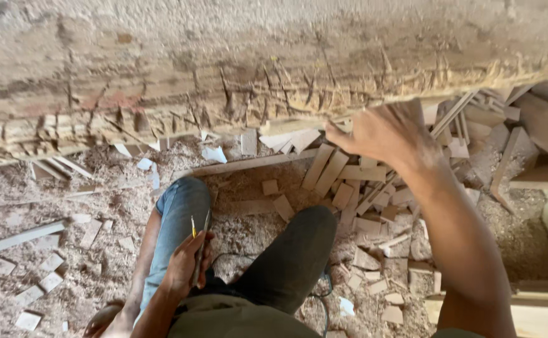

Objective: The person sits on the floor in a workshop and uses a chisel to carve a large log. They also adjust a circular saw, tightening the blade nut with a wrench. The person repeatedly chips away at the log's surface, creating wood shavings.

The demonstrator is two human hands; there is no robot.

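Wooden offcuts (pixel 355 188) litter the sawdust floor (pixel 98 206) by the wall, where the right hand (pixel 383 133) reaches open-fingered and empty, while the left hand (pixel 186 263), closed on a thin tool (pixel 200 250), could jab the knee.

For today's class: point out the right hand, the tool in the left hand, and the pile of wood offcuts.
right hand (pixel 383 133), head view, back of the hand
tool (pixel 200 247), head view, its shaft above the left hand
pile of wood offcuts (pixel 349 188), head view, a flat piece
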